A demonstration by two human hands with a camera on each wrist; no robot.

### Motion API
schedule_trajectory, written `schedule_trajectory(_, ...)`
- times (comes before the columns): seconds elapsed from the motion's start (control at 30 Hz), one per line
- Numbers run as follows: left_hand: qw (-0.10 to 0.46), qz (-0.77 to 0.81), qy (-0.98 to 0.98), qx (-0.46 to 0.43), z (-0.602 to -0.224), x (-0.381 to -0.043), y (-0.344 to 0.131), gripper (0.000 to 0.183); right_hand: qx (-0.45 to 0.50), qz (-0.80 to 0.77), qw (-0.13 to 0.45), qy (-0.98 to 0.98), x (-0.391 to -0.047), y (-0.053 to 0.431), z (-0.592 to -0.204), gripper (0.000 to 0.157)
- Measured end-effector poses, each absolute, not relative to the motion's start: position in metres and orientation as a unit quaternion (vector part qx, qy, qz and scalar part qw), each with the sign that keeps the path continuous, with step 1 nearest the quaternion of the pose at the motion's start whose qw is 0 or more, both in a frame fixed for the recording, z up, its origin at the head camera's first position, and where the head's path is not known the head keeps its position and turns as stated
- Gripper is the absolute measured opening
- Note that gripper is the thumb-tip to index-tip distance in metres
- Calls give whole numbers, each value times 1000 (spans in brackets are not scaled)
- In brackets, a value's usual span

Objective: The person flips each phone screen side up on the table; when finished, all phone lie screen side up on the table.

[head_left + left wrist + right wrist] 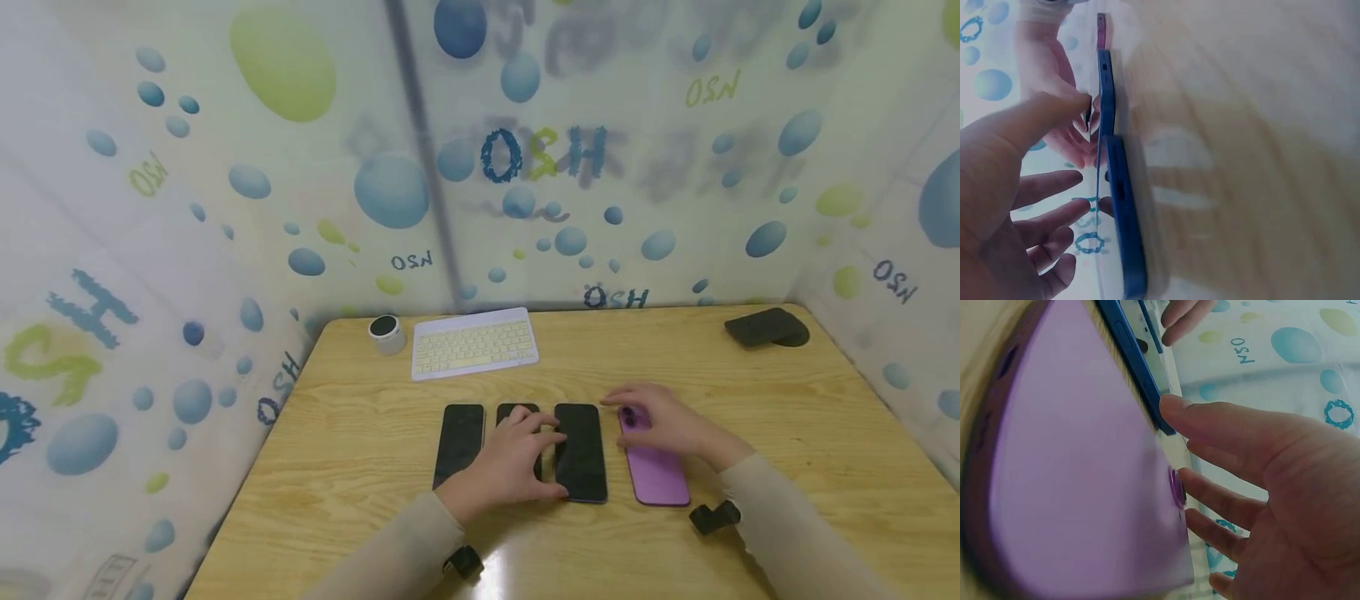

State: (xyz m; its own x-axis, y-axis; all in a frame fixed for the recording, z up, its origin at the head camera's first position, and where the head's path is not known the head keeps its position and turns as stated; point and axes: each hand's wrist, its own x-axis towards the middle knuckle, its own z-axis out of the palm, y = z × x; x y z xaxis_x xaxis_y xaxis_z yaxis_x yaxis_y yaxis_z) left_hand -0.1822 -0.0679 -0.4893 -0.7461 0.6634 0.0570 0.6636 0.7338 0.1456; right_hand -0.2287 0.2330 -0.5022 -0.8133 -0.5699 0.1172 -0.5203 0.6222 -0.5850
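Several phones lie side by side on the wooden table. My left hand (506,462) spreads over a dark-screened phone (506,410), its fingertips and thumb tip reaching the left edge of another black-screened phone (585,467). A further dark phone (457,437) lies on the left. At the right end, a purple phone (662,482) lies with its back and camera bump up. My right hand (671,425) hovers over its top end, fingers parted and relaxed. In the right wrist view the fingertips are right by the camera bump (1177,487), and the thumb overlaps the neighbouring phone's blue edge (1132,356).
A white keyboard (476,343) lies behind the phones, with a small white cylinder with a dark top (387,335) left of it. A black flat item (765,327) sits at the back right. Printed curtains (637,167) enclose the table (337,500).
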Motion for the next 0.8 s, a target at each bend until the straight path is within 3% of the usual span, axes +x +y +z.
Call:
schedule_trajectory(0.27, -4, -107, -916, -388, -489, -180, -50, 67, -277, -312, 28, 908, -216, 257, -496, 53)
schedule_trajectory(0.8, -29, -72, -905, -418, -484, -188, -3, 70, -266, -308, 18, 913, -210, 298, -506, 46)
